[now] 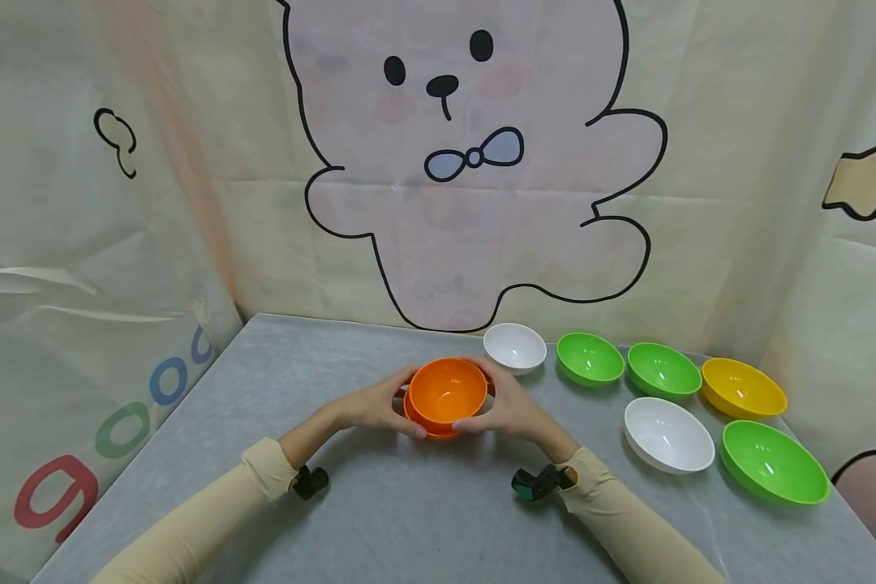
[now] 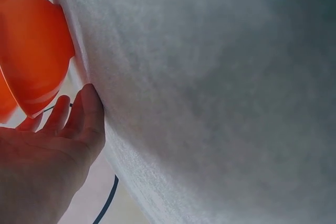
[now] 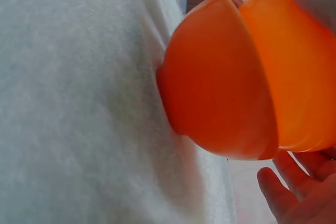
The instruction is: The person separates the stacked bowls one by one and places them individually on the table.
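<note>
Two orange bowls are stacked between the hands in the head view. The upper orange bowl (image 1: 448,391) sits partly inside the lower orange bowl (image 3: 220,87), whose base rests on the table. From the left side, the left hand (image 1: 374,405) holds the lower bowl, thumb at its front rim and fingers behind. The right hand (image 1: 509,407) grips the upper bowl from the right, its thumb at the near side and its fingers round the far side. In the left wrist view the left fingers (image 2: 86,116) are spread beside the lower bowl's wall.
On the grey table (image 1: 438,519), a white bowl (image 1: 514,347) stands behind the right hand. Farther right are green bowls (image 1: 590,358) (image 1: 663,370), a yellow bowl (image 1: 745,386), another white bowl (image 1: 668,434) and a larger green bowl (image 1: 774,461). A printed curtain (image 1: 438,243) hangs behind.
</note>
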Tool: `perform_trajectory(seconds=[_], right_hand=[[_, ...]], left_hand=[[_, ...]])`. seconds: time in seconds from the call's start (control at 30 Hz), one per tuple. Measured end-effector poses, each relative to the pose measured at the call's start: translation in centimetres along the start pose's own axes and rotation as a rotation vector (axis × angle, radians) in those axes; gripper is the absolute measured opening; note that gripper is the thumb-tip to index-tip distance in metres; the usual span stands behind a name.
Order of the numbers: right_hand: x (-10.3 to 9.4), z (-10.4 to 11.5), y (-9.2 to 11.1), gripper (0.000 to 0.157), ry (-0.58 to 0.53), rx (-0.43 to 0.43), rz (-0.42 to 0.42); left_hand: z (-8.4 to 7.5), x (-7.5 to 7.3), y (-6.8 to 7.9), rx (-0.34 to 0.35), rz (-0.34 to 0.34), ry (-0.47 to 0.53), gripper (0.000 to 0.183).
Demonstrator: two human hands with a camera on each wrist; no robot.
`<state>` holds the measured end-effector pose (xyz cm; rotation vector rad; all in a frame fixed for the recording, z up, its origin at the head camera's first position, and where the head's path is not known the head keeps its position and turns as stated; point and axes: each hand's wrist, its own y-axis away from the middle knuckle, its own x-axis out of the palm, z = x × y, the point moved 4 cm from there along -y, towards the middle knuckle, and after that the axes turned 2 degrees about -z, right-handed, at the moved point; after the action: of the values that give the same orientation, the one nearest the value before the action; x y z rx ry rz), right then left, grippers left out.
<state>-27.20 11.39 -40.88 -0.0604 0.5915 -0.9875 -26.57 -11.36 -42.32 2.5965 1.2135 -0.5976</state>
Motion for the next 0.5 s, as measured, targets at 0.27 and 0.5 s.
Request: perform_trajectory(seconds=[0.27,0.5], right_hand=[[-1.3,0.3,0.3,0.091,-0.068,-0.027,-0.039],[-2.3,0.6,0.8,0.089,-0.102,-0.067,-0.067]], left_hand=[[-0.1,-0.1,0.0,0.011,0.012,0.016,0.085],[-0.2,-0.1,0.0,0.008,0.011,-0.008,0.088]])
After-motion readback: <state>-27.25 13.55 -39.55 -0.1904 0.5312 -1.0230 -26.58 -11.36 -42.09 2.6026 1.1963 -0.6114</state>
